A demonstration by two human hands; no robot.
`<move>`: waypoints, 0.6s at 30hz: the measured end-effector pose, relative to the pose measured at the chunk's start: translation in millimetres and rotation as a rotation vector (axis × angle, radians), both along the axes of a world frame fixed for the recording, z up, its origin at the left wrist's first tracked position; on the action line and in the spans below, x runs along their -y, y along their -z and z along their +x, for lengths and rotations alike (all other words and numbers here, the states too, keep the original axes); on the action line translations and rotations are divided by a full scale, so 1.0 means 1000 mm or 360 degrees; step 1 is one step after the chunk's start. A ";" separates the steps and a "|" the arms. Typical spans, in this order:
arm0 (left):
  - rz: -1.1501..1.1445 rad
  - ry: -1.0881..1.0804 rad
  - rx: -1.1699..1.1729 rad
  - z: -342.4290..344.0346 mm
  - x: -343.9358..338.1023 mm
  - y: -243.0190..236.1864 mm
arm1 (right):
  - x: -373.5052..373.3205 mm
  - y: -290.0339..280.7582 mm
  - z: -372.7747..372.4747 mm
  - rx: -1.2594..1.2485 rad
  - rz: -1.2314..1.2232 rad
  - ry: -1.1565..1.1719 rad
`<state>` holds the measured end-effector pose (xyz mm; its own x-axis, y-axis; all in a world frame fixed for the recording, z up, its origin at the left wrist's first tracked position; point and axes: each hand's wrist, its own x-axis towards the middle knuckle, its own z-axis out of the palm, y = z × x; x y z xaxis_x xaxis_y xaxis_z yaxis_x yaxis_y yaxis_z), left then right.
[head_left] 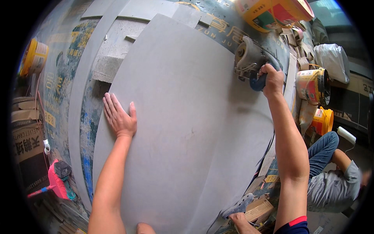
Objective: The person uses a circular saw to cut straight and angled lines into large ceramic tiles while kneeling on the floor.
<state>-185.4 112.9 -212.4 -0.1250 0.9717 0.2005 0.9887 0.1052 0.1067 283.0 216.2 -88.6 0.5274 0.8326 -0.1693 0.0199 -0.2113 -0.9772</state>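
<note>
A large grey tile (183, 128) lies beneath my arms, over grey strips and offcuts (105, 66). My left hand (120, 115) rests flat on its left part, fingers stretched out and a little apart. At the tile's upper right, my right hand (272, 80) is closed round the blue handle of a grey hand-held power cutter (249, 56), which casts a shadow on the tile. My foot in a grey clog (235, 206) shows by the lower right edge.
Yellow buckets (272, 9) stand at top, left and right, near a white sack (330, 60). A seated person (333, 183) is at lower right by a paint roller (346, 134). A pink broom (58, 183), cordless tool (65, 175) and cardboard boxes (25, 148) lie left.
</note>
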 end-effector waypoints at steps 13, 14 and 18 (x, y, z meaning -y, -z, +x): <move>-0.0052 -0.0018 0.0002 -0.001 0.000 0.000 | 0.005 0.004 0.000 0.0042 0.0015 -0.0032; -0.0052 -0.0021 0.0006 -0.001 0.000 0.000 | 0.005 0.004 -0.001 0.0035 0.0010 -0.0020; -0.0025 -0.0018 0.0024 -0.003 0.001 -0.001 | 0.007 0.001 -0.006 0.0009 0.0000 0.0003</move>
<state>-188.0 112.2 -211.8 -0.1387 0.9733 0.1830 0.9858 0.1180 0.1198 277.3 208.9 -89.6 0.5300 0.8315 -0.1664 0.0251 -0.2115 -0.9771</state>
